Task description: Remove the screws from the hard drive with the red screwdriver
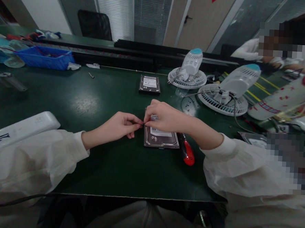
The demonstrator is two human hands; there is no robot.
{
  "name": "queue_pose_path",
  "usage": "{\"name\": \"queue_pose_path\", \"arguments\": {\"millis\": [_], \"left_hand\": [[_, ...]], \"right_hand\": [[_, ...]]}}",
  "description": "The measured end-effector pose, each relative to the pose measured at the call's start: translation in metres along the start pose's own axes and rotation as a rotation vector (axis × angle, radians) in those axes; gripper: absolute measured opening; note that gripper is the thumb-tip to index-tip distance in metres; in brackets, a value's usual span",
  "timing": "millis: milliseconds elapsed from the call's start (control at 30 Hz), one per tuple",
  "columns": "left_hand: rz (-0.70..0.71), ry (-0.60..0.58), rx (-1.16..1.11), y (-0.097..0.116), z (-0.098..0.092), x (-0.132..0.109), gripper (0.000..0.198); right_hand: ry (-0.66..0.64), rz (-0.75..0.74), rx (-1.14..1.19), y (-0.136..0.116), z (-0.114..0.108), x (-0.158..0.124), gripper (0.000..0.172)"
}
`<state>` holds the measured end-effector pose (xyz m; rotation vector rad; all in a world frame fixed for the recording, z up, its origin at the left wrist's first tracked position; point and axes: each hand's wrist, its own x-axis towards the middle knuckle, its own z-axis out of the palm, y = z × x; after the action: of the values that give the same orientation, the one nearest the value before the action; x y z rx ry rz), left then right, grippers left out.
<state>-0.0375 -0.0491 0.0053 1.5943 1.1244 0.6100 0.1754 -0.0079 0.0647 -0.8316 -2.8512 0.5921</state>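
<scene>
A hard drive [163,141] lies flat on the green table, its label partly covered by my right hand [161,115]. That hand's thumb and fingers pinch together at the drive's left edge. From the left, my left hand [124,125] meets them there, thumb and forefinger closed at the same spot. A tiny dark thing shows between the fingertips, too small to name. Close to the drive's right side lies a screwdriver [188,153] with a red and black handle, its front end hidden behind my right wrist.
Behind is a second hard drive [149,84]. Two white fans [187,76] [223,99] lie face down at the right. A blue bin [47,60] stands back left, a long white casing [22,130] near my left sleeve. Another person [249,49] sits at the far right.
</scene>
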Motion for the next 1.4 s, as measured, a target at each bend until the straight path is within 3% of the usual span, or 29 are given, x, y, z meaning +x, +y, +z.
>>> {"name": "queue_pose_path", "arguments": {"millis": [633, 1400], "left_hand": [[-0.009, 0.014, -0.013, 0.0083, 0.0036, -0.0012, 0.017], [0.027, -0.004, 0.01, 0.0053, 0.0013, -0.0014, 0.02]], "right_hand": [[-0.037, -0.065, -0.068, -0.0021, 0.0029, 0.0011, 0.02], [-0.043, 0.012, -0.037, -0.002, 0.0033, 0.0021, 0.018]]}}
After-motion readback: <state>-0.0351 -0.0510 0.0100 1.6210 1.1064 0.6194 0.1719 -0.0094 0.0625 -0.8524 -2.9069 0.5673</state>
